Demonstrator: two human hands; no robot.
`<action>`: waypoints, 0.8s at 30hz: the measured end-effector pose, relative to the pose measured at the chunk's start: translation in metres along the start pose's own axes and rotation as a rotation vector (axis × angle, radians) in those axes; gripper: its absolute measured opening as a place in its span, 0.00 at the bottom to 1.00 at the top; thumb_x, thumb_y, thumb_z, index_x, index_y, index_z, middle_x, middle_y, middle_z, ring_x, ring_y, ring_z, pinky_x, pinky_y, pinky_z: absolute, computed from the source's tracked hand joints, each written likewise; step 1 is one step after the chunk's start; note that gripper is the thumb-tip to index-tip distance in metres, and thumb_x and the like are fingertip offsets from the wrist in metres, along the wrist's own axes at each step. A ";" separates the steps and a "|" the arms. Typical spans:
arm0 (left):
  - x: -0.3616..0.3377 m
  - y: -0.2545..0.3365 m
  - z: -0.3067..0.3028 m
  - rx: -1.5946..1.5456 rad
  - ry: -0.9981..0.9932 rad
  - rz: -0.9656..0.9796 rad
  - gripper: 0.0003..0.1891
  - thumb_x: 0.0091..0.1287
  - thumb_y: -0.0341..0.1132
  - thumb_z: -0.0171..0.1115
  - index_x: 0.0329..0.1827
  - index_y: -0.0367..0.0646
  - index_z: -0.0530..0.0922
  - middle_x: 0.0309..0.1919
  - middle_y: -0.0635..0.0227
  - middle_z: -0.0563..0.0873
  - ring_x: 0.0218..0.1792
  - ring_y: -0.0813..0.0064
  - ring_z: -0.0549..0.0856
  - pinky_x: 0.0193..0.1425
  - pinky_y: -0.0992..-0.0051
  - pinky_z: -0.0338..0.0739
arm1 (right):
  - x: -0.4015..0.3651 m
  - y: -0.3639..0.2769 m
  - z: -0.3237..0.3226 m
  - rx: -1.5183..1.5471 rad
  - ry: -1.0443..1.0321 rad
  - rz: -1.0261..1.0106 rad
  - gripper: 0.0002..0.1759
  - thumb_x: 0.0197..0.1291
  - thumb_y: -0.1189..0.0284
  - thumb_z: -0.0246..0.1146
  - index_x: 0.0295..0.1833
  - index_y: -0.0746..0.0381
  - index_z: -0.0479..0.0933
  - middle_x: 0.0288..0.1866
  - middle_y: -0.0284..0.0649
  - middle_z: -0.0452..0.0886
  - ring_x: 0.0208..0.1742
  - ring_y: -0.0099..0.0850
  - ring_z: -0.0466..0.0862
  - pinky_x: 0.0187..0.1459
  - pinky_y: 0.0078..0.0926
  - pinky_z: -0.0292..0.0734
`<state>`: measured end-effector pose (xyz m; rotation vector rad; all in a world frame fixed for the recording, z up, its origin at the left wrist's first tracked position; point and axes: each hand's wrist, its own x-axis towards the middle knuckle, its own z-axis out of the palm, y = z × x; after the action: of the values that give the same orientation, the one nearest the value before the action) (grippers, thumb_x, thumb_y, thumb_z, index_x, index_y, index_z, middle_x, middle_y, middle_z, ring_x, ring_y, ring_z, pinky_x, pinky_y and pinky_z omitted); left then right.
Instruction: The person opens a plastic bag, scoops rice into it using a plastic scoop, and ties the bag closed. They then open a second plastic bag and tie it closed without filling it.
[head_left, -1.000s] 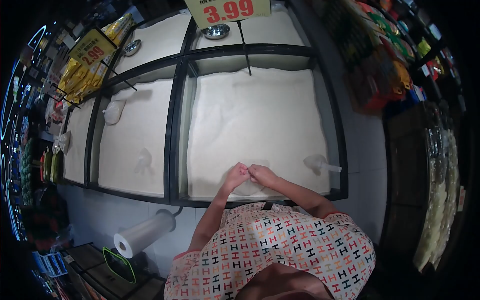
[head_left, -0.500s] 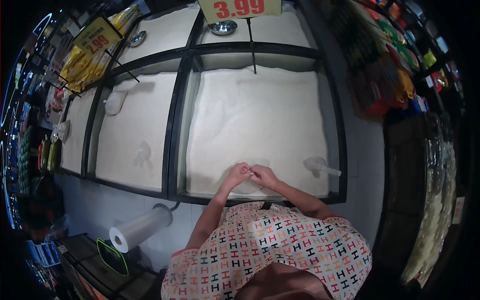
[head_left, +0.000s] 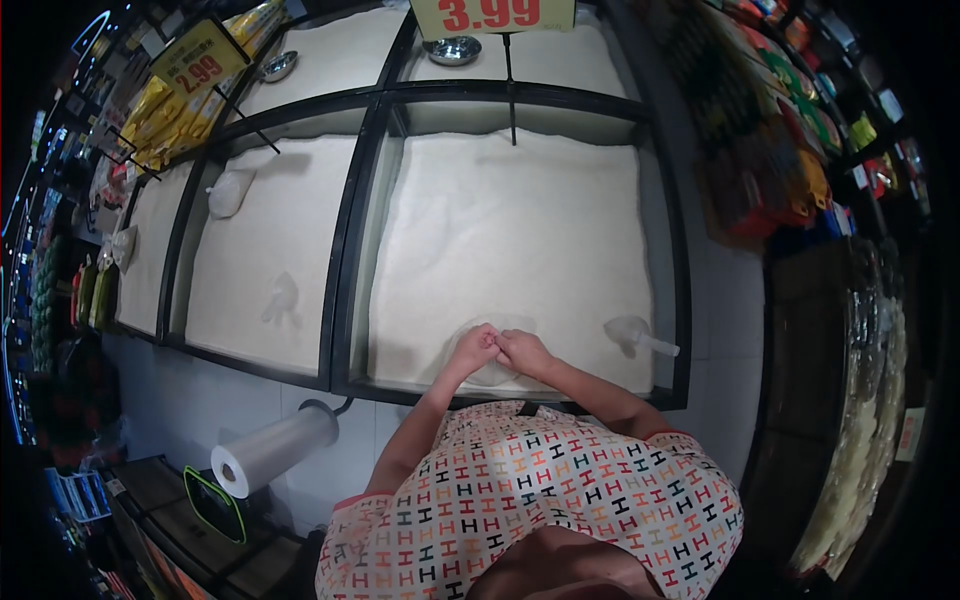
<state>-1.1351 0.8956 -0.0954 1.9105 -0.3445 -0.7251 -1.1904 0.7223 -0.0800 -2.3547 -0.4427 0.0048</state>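
Observation:
My left hand (head_left: 476,350) and my right hand (head_left: 522,352) meet over the front of the large rice-like white bin (head_left: 510,230). Both have their fingers pinched together at the top of a clear plastic bag (head_left: 490,374), which rests on the white grains under them. How full the bag is cannot be made out. To the right of my hands a translucent scoop (head_left: 630,331) lies on the grains, its handle pointing right.
Black frames (head_left: 350,250) divide the bins. A filled bag (head_left: 229,193) and another scoop (head_left: 281,296) lie in the left bin. Metal bowls (head_left: 453,50) and price signs (head_left: 200,62) stand farther back. A plastic roll (head_left: 275,449) is at lower left; packaged goods (head_left: 780,180) line the right.
The view has shifted slightly. My hands remain together at the bag's top, with the fingers now closer to each other.

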 end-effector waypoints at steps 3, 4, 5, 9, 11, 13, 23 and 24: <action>-0.003 0.002 0.000 0.126 0.037 0.092 0.09 0.57 0.29 0.66 0.40 0.42 0.80 0.33 0.69 0.78 0.31 0.79 0.78 0.39 0.79 0.76 | -0.002 -0.001 -0.003 0.049 0.019 -0.015 0.11 0.57 0.67 0.63 0.41 0.63 0.78 0.32 0.46 0.78 0.35 0.46 0.80 0.36 0.43 0.77; -0.004 0.003 -0.001 0.175 0.053 0.119 0.09 0.56 0.29 0.66 0.41 0.42 0.80 0.34 0.67 0.78 0.32 0.78 0.79 0.40 0.78 0.77 | -0.002 -0.001 -0.005 0.071 0.021 -0.026 0.11 0.57 0.67 0.63 0.40 0.63 0.78 0.32 0.46 0.78 0.35 0.46 0.80 0.36 0.43 0.77; -0.004 0.003 -0.001 0.172 0.044 0.120 0.10 0.56 0.29 0.66 0.41 0.42 0.81 0.36 0.66 0.78 0.32 0.76 0.80 0.40 0.78 0.78 | -0.003 -0.001 -0.008 0.093 0.023 -0.036 0.11 0.57 0.67 0.63 0.40 0.63 0.78 0.32 0.46 0.78 0.35 0.46 0.80 0.36 0.43 0.77; -0.001 0.004 0.002 0.131 0.051 0.139 0.10 0.56 0.30 0.67 0.40 0.42 0.81 0.35 0.64 0.79 0.32 0.73 0.81 0.39 0.76 0.78 | -0.004 0.005 -0.013 0.185 0.031 -0.083 0.09 0.57 0.68 0.61 0.37 0.63 0.76 0.32 0.46 0.77 0.37 0.46 0.79 0.40 0.42 0.76; -0.002 0.006 0.005 0.164 0.096 0.132 0.09 0.55 0.31 0.67 0.38 0.42 0.80 0.32 0.66 0.79 0.30 0.74 0.80 0.37 0.75 0.77 | -0.006 0.009 -0.013 0.246 0.045 -0.080 0.08 0.57 0.70 0.60 0.35 0.64 0.75 0.31 0.47 0.76 0.38 0.47 0.79 0.40 0.42 0.75; -0.006 0.009 0.006 0.269 0.169 0.106 0.08 0.55 0.31 0.68 0.36 0.42 0.79 0.27 0.68 0.79 0.28 0.74 0.79 0.35 0.74 0.76 | -0.009 0.007 -0.013 0.244 0.038 0.011 0.07 0.56 0.71 0.60 0.35 0.64 0.73 0.32 0.48 0.75 0.38 0.47 0.78 0.40 0.41 0.75; -0.011 -0.036 0.025 -0.192 0.257 -0.063 0.10 0.60 0.33 0.68 0.40 0.40 0.78 0.32 0.67 0.83 0.35 0.78 0.82 0.42 0.77 0.77 | -0.015 0.005 -0.004 0.378 0.065 0.199 0.09 0.59 0.72 0.62 0.42 0.65 0.73 0.36 0.45 0.76 0.38 0.36 0.82 0.42 0.31 0.78; -0.012 -0.032 0.025 -0.227 0.263 -0.079 0.10 0.60 0.33 0.68 0.40 0.40 0.78 0.32 0.69 0.83 0.36 0.80 0.81 0.42 0.77 0.77 | -0.015 0.004 -0.004 0.418 0.071 0.217 0.09 0.59 0.72 0.62 0.42 0.65 0.73 0.37 0.44 0.77 0.38 0.36 0.82 0.43 0.30 0.78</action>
<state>-1.1625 0.8977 -0.1281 1.7822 -0.0209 -0.5306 -1.2030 0.7118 -0.0817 -1.9711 -0.1315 0.1047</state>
